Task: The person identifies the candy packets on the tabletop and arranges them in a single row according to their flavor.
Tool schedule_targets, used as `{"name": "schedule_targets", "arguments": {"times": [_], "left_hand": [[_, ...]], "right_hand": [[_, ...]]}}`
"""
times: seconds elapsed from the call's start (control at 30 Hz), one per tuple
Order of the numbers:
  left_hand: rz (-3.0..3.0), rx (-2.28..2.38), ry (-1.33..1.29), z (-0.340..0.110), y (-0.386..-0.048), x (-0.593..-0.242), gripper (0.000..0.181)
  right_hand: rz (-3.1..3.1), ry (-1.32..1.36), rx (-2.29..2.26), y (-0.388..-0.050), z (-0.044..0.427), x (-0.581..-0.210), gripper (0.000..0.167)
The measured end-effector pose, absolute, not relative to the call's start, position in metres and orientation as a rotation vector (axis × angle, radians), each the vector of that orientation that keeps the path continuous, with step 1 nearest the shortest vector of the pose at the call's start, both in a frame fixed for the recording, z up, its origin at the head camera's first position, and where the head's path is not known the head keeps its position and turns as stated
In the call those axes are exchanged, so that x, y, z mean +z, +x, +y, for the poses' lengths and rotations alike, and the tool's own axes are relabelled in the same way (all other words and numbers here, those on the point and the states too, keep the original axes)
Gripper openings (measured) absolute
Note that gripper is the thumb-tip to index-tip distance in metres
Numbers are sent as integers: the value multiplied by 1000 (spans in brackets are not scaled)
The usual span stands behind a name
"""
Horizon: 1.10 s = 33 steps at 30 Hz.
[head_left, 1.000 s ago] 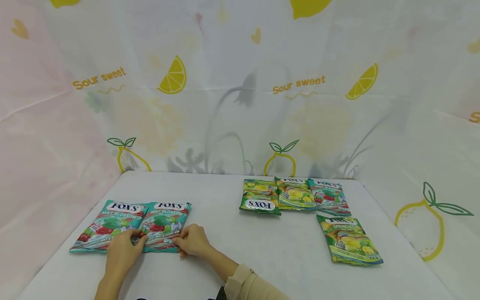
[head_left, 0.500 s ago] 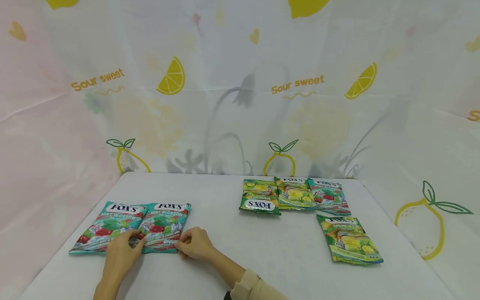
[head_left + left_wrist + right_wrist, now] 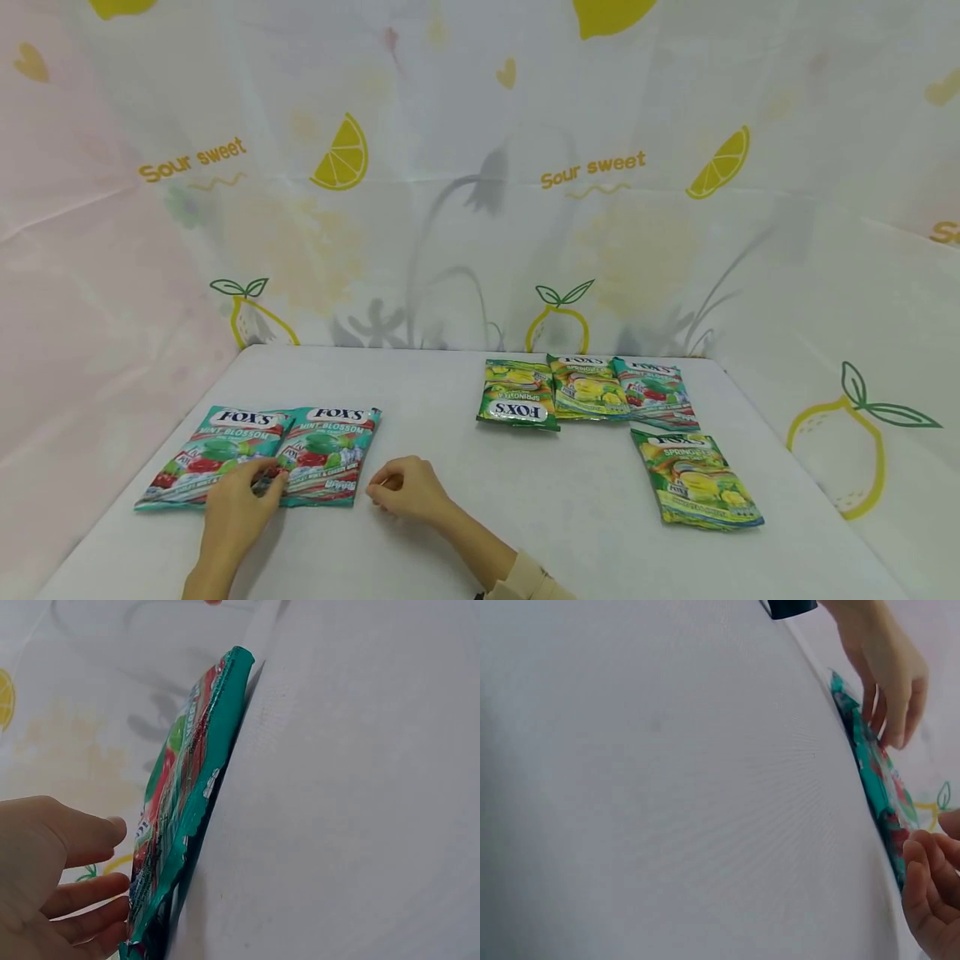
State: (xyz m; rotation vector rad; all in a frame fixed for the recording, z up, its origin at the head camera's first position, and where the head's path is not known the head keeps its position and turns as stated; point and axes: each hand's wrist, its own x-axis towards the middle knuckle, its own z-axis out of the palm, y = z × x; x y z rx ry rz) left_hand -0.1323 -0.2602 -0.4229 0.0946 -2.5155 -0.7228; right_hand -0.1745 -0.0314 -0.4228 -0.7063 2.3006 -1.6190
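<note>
"What's the setting?"

"A smooth white table (image 3: pixel 465 525), with a wrinkled pale sheet (image 3: pixel 420 142) behind, printed with lemons and "Sour sweet". On the right, three shiny plastic candy bags (image 3: pixel 588 390) line the far edge, two yellow-green and one teal; a single yellow-green plastic bag (image 3: pixel 697 483) lies nearer."

"Anything hidden?"

"The left hand (image 3: pixel 236 504) covers the near part of where two bags meet. The right arm's beige sleeve (image 3: pixel 528 575) is cut off at the near edge."

"And those two?"

"Flat teal plastic FOX'S bags, both on the table's left, side by side: the left one (image 3: pixel 213 458) and the right one (image 3: pixel 330 454), reading "Mint Blossom" above cherries and leaves."

"The fingers?"

"Left ones apart, by the bags; whether they press, I cannot tell. The right hand (image 3: pixel 412 492) is just right of the bags, fingers loosely bent, thumb near the fingertips, holding nothing."
</note>
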Motion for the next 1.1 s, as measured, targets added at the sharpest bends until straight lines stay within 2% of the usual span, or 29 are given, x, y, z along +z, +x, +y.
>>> {"name": "schedule_targets", "arguments": {"times": [0.83,1.1], "left_hand": [[-2271,-813,-258,-210,-138,-415,20],[-2266,-867,-326,-188,-138,-415,22]], "right_hand": [[2313,-688,-1656,-160,35,-406,14],[2277,-718,-1675,-139,53,-377,16]]}}
